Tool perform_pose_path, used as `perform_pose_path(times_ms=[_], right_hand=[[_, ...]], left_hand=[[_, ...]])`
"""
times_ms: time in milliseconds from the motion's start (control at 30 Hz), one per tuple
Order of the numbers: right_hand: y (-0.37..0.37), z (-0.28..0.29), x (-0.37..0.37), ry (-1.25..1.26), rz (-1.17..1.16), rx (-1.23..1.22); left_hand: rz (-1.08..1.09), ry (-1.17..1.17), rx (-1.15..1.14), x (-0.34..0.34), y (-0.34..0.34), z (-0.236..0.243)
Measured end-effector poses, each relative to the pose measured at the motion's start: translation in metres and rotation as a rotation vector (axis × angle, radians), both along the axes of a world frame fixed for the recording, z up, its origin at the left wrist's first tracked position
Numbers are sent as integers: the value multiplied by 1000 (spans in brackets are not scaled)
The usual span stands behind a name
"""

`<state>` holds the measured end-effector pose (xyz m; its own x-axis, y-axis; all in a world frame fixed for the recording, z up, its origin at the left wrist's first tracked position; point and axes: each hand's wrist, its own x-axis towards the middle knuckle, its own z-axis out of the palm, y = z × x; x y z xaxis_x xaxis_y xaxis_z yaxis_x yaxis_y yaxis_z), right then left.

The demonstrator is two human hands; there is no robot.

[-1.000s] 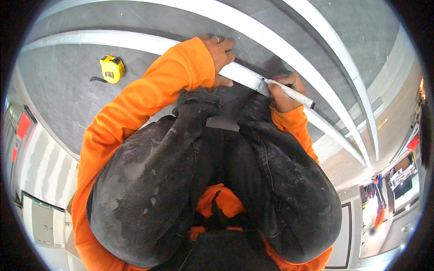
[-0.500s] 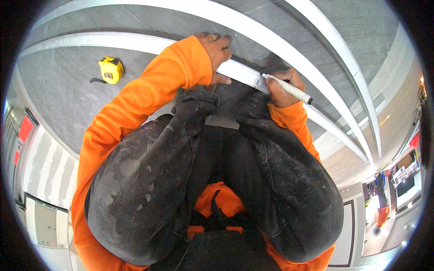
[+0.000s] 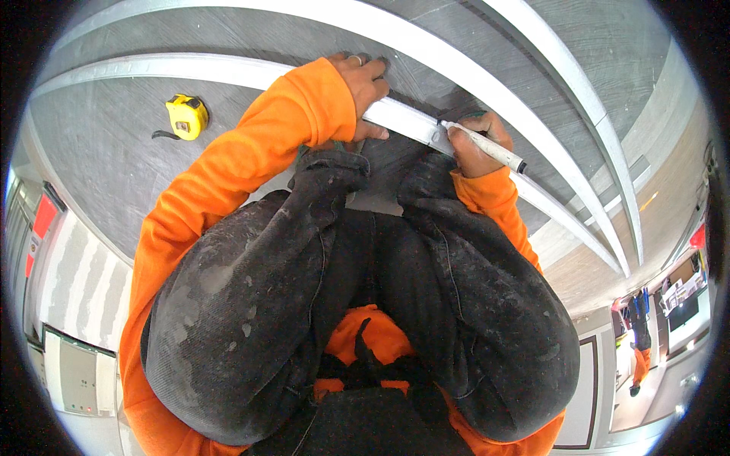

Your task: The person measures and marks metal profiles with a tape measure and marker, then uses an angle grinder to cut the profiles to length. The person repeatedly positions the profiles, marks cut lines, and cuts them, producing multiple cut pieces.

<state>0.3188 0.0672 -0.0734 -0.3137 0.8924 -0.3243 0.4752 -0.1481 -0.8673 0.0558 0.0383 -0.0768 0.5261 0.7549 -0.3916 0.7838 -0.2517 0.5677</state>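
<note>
My left hand (image 3: 366,90) grips a pale metal channel (image 3: 403,119), with the fingers over its far edge and the thumb along its near edge. My right hand (image 3: 479,146) is closed around a white marker pen (image 3: 496,149) with a black back end. The pen slants across the channel, its dark tip at the channel's far edge. The channel runs on beneath both hands to left and right. A yellow tape measure (image 3: 187,116) with a black strap lies on the grey floor, left of my left forearm.
Two more long metal channels lie beyond: a nearer one (image 3: 433,47) and a farther one (image 3: 566,67). My bent knees (image 3: 236,304) flank the work. At the far right stands a person in orange (image 3: 642,365). A pale cabinet (image 3: 78,372) is at lower left.
The marker tip has shifted slightly toward the channel's far edge. My left hand and the tape measure have stayed in place. The person at far right has changed posture a little.
</note>
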Motion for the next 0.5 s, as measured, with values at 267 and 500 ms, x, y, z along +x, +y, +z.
perform_pose_path(times_ms=[267,500], right_hand=[[0,3,-1,-58,-29,-94],[3,-3,8,41,213,108]], left_hand=[[0,-13,37,0,-3,-5],[-1,-12,27,0,-2,-4]])
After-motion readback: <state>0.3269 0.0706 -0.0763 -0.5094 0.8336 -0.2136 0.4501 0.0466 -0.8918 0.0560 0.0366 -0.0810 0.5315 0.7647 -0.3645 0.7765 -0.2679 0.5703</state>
